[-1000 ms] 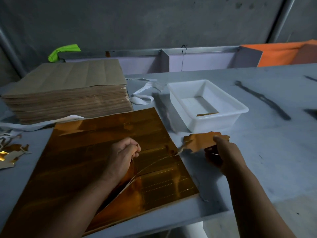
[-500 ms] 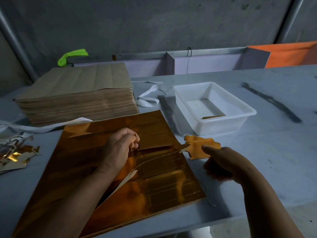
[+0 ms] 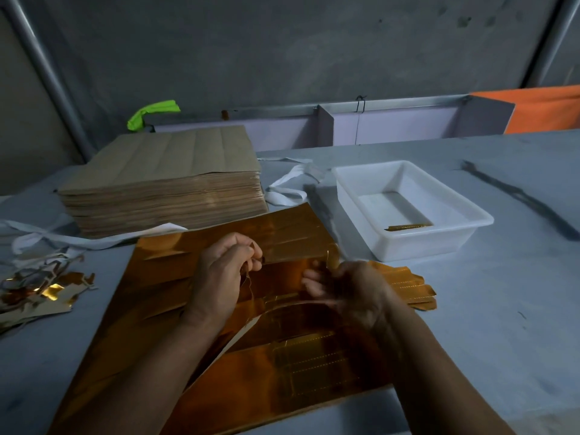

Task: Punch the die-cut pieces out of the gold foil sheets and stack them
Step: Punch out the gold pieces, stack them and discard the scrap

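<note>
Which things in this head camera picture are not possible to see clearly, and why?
Head view:
Right hand: motion blur; its grip on the gold foil sheet is unclear.
Flat stack of punched gold pieces: partly hidden behind that hand.
Thin gold strip in the white plastic tray: too small to identify.
Gold scrap pile: cut off by the left edge.
</note>
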The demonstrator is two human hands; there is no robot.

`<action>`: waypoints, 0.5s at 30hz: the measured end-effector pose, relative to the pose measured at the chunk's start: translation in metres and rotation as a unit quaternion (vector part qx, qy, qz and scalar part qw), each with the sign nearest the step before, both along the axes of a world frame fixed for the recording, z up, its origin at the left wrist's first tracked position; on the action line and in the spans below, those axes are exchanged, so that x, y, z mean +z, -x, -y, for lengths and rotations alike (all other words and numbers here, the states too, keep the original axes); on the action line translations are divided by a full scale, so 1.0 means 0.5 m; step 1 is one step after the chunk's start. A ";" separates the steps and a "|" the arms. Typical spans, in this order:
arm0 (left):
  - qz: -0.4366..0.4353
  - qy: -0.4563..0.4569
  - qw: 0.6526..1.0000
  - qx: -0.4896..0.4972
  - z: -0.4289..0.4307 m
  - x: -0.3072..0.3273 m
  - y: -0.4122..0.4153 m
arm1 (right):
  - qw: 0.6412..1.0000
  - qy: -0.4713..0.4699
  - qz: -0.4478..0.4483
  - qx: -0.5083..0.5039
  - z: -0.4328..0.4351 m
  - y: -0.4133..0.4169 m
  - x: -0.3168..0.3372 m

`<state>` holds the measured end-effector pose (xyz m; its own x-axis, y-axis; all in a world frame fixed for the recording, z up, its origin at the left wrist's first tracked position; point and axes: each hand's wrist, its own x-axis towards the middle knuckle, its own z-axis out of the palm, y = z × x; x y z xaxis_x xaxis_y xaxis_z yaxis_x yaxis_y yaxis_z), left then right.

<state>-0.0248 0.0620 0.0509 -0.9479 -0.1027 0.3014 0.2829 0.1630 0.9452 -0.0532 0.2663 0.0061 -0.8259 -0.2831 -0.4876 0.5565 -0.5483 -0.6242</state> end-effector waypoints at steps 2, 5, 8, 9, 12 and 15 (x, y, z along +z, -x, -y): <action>0.001 -0.016 1.000 0.007 0.001 0.002 0.004 | 0.996 0.062 -0.057 0.012 0.022 0.002 -0.032; 0.007 -0.026 1.000 0.009 0.001 -0.002 0.007 | 0.973 0.173 -0.139 0.065 0.036 -0.005 -0.062; 0.014 -0.017 1.000 0.013 0.001 -0.012 0.006 | 0.969 0.135 -0.188 0.086 0.052 -0.001 -0.070; 0.017 -0.016 1.000 0.014 0.002 -0.015 0.007 | 0.972 0.091 -0.199 0.086 0.057 0.000 -0.069; 0.029 -0.027 0.999 0.010 0.004 -0.016 0.012 | 0.949 -0.119 -0.262 0.127 0.060 -0.001 -0.058; 0.033 -0.065 0.997 0.012 0.011 -0.007 0.019 | 0.838 -0.359 -0.351 0.213 0.054 -0.005 -0.036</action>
